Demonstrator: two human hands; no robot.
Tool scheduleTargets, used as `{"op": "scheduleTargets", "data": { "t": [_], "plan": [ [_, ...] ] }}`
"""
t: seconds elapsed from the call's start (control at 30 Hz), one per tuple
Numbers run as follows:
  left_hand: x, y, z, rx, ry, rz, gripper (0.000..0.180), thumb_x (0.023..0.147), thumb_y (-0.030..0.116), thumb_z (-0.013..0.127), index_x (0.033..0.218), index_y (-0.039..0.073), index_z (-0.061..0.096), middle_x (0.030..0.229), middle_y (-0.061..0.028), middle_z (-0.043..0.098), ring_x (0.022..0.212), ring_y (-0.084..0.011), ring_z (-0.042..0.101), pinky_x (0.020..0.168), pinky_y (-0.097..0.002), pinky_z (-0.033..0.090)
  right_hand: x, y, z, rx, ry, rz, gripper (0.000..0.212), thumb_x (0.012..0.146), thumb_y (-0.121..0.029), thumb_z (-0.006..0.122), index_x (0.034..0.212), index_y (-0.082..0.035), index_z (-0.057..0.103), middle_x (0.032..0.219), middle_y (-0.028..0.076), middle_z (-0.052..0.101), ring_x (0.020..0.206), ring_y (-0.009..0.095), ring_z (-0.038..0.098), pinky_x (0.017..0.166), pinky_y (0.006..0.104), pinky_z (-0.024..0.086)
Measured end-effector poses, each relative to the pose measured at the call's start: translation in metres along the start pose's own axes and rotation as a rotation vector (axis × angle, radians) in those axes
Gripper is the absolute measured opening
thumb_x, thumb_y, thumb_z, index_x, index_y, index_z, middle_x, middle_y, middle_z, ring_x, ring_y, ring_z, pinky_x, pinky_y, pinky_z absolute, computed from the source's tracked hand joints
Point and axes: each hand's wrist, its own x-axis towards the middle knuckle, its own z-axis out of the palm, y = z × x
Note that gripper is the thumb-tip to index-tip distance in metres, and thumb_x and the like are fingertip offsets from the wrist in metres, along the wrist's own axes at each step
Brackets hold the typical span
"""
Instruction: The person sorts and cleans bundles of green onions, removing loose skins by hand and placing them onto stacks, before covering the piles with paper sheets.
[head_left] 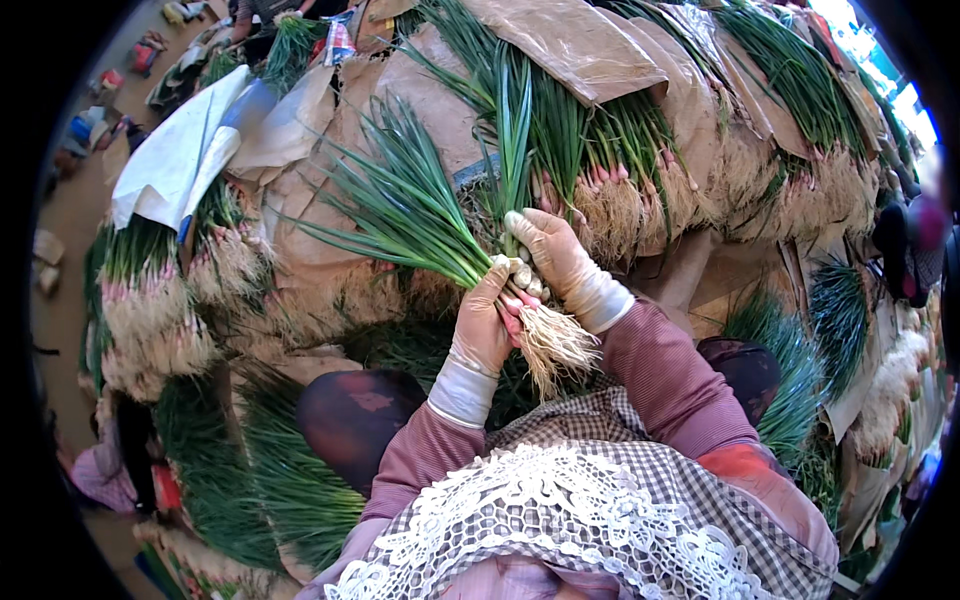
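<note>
A bunch of green garlic (430,220) lies slanted across the middle, its long leaves fanned to the upper left. Its pink stem bases and pale, stringy roots (555,340) point down to the right. My left hand (484,318), in a pale glove, is closed round the bunch just above the roots. My right hand (560,250), gloved too, is closed beside it, its fingers against the left hand's fingertips. Upright green garlic leaves (513,120) run down to the right thumb; that hand's grip covers their lower ends.
Ahead, rows of rooted green garlic (620,160) lie on a mound under brown paper sheets (565,50). A white sheet (170,160) covers more bunches at left. Loose piles of greens (290,470) flank my knees (360,415). Another person's arm (243,25) is at the far upper left.
</note>
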Motion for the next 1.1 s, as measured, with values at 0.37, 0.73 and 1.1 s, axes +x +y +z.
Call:
{"op": "scheduleTargets", "data": {
  "t": [0.37,0.73,1.1],
  "plan": [
    [-0.015,0.003,0.025,-0.171,-0.321,0.038,0.016,0.084,0.024,0.048,0.074,0.012,0.045,0.062,0.0023,0.037,0.053,-0.0088,0.038,0.058,-0.0252,0.033,0.013,-0.024,0.012,0.770,-0.492,0.213,0.029,0.088,-0.029,0.039,0.081,-0.004,0.051,0.043,-0.006,0.034,0.035,0.005,0.029,0.034,0.0175,0.023],
    [-0.025,0.033,0.035,-0.023,-0.456,0.344,0.017,0.088,0.024,0.042,0.080,0.009,0.044,0.063,0.0023,0.042,0.048,-0.0063,0.040,0.055,-0.0237,0.036,-0.021,0.002,0.019,-1.349,-0.549,0.076,0.031,0.072,-0.033,0.051,0.091,-0.010,0.058,0.080,0.016,0.059,0.077,0.031,0.057,0.066,0.0394,0.044],
    [-0.008,0.012,-0.010,-0.097,-0.025,0.027,0.036,0.081,0.014,0.046,0.112,-0.004,0.044,0.061,-0.0011,0.043,0.058,-0.0146,0.042,0.059,-0.0300,0.039,-0.017,-0.009,-0.045,-1.553,0.247,0.186,0.034,0.072,-0.041,0.054,0.076,-0.007,0.056,0.071,0.012,0.059,0.072,0.028,0.058,0.064,0.0375,0.044]
  ]
}}
